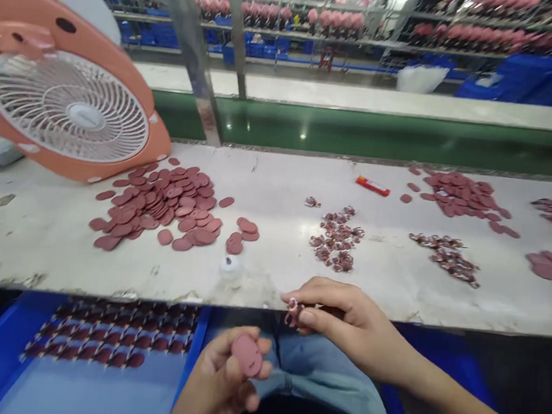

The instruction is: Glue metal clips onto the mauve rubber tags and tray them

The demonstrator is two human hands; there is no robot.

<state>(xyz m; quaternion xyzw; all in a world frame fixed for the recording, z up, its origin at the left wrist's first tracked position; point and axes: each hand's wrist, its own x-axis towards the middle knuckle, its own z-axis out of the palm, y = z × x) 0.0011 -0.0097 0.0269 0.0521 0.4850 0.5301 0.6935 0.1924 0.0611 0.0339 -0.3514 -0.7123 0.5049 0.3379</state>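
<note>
Between the fingers and thumb of my left hand (222,376) is a flat pink oval disc (246,355) with small slots near its lower end. Just up and to the right, my right hand (343,319) pinches a small shiny pink-and-metal piece (292,313) at the table's front edge. The two pieces are apart. Beyond my right hand lies a pile of similar small shiny pieces (337,238). A large heap of pink oval discs (160,206) is spread on the left of the white table (278,181), with a few discs (242,233) set apart beside it.
An orange fan (73,92) stands at the back left. A blue bin (97,378) below the table edge holds rows of discs with fittings (95,333). A red tube (373,186) lies farther back. More discs (465,196) and shiny pieces (450,258) lie to the right.
</note>
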